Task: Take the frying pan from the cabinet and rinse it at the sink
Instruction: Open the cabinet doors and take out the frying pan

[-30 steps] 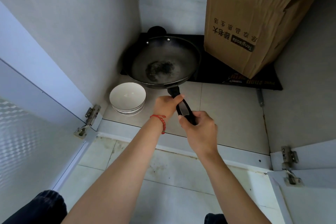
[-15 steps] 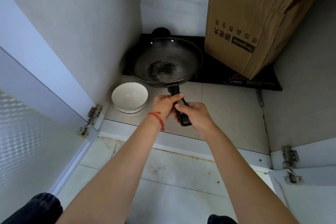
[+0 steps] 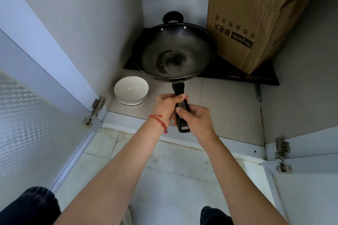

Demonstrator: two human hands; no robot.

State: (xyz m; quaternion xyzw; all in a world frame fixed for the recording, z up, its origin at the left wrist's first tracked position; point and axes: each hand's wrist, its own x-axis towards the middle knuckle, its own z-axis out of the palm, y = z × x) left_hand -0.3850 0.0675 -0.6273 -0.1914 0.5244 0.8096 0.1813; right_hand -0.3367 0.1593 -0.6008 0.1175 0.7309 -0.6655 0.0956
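Both hands are closed around the long black handle (image 3: 180, 107) of the frying pan (image 3: 175, 55): the left hand (image 3: 167, 105) nearer the bowl of the pan, the right hand (image 3: 196, 120) nearer the handle's end. The pan is seen inside the open cabinet (image 3: 228, 107), over a dark cooktop (image 3: 256, 76), beside a cardboard box (image 3: 256, 14) and behind stacked white bowls (image 3: 131, 90). Removal is judged barely begun; carrying to the sink and rinsing remain. No sink is shown.
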